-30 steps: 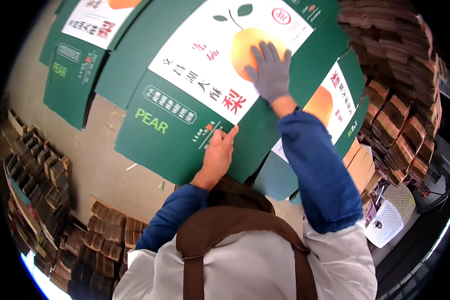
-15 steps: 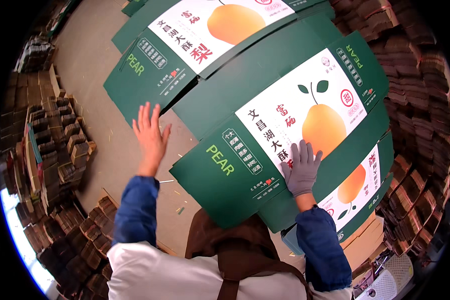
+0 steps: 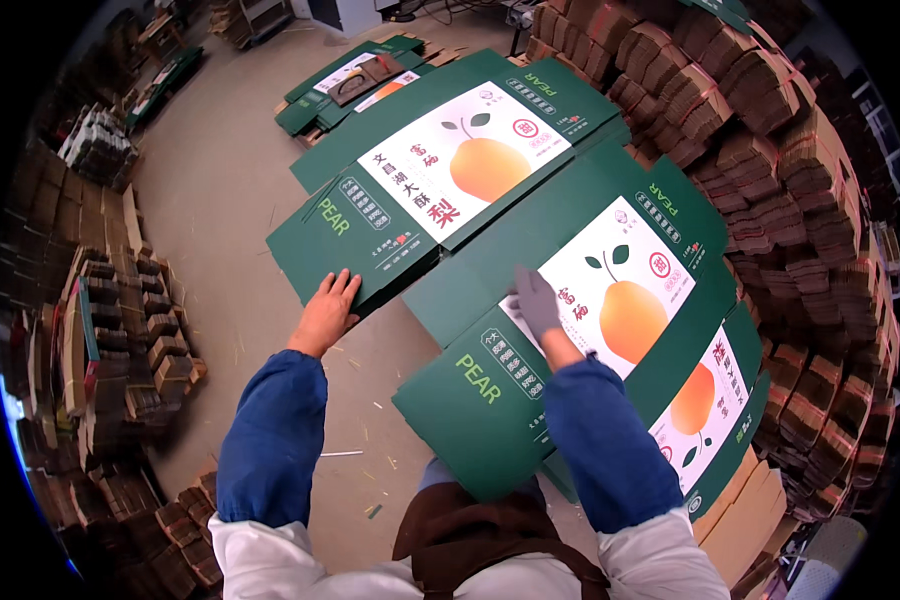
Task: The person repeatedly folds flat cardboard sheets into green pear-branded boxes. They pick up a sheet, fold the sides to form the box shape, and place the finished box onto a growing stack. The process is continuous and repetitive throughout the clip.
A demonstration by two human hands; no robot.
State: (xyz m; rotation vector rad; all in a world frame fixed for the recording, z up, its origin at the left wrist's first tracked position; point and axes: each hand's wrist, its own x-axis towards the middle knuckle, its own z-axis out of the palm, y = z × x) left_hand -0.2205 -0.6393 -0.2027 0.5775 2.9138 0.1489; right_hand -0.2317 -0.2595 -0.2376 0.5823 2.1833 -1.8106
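Two flat, unfolded green cardboard cartons with white panels and an orange pear picture lie in front of me. My bare left hand [image 3: 327,312] rests its outstretched fingers on the near left corner of the farther carton [image 3: 435,150]. My right hand [image 3: 537,303], in a grey glove, is at the left edge of the white panel on the nearer carton [image 3: 625,290]. Its fingers are extended and slightly blurred; whether they press on the board I cannot tell. A dark gap runs between the two cartons. Another printed pear panel [image 3: 692,400] shows at the nearer carton's right side.
Tall stacks of brown cardboard [image 3: 750,170] line the right side. More bundled cardboard [image 3: 140,320] stands on the left. Farther off, a smaller pile of green cartons [image 3: 345,85] bears a brown object. Scraps lie on the grey floor [image 3: 230,230].
The view has tipped up, showing more of the far floor. My left hand has come down from the air onto the farther carton's corner. My right hand has slid left and away across the nearer carton.
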